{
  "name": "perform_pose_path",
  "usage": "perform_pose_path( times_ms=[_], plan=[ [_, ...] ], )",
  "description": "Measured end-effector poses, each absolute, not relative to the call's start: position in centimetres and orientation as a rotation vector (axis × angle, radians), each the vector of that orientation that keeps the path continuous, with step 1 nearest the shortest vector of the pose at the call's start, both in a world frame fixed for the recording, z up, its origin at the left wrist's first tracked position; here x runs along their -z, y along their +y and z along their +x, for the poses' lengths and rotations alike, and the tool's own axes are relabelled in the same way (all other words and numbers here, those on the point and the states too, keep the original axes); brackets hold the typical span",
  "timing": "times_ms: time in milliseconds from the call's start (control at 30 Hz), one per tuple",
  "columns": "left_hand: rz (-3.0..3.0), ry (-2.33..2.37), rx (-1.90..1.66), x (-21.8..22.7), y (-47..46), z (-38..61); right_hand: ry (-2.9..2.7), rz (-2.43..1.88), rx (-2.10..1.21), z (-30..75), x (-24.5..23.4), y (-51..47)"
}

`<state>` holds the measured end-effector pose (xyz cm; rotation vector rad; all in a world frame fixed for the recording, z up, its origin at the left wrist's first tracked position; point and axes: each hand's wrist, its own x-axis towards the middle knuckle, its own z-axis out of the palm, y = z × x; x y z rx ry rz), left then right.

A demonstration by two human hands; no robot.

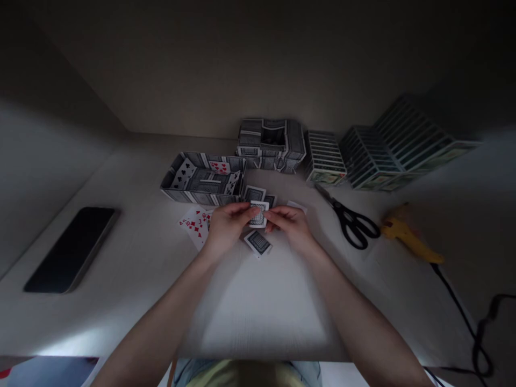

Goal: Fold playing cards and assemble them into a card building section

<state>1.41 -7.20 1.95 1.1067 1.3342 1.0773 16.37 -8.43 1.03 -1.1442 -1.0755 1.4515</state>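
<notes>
Both hands meet over the middle of the white table (258, 312). My left hand (226, 226) and my right hand (291, 224) pinch a small folded playing card (258, 213) between their fingertips, its blue patterned back facing up. Below them another folded card piece (258, 243) lies on the table. More folded pieces (255, 193) sit just behind the hands. Red face-up cards (195, 223) are fanned beside my left hand.
An open tray built of cards (203, 180) and a taller card box (271, 141) stand behind. Stacked card racks (377, 153) fill the back right. Black scissors (351, 220) and a yellow glue gun (407, 236) with its cable lie right. A dark phone (72, 248) lies left.
</notes>
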Motion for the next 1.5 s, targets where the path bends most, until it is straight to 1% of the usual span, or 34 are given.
perform_pose_path(
  times_ms=[400, 800, 1500],
  plan=[
    [1.082, 1.374, -1.04, -2.69, -7.4, 1.64, -1.08, -1.156, -1.464, 16.45, -1.2, -8.52],
    [1.069, 1.363, -1.043, -2.52, -7.37, 1.65, -1.089, -1.142, -1.443, 16.41, -1.21, -8.55],
    [0.893, 1.292, -1.037, -2.6, -7.58, 1.88, -1.106, -1.173, -1.404, 16.65, -0.94, -8.35]
  ],
)
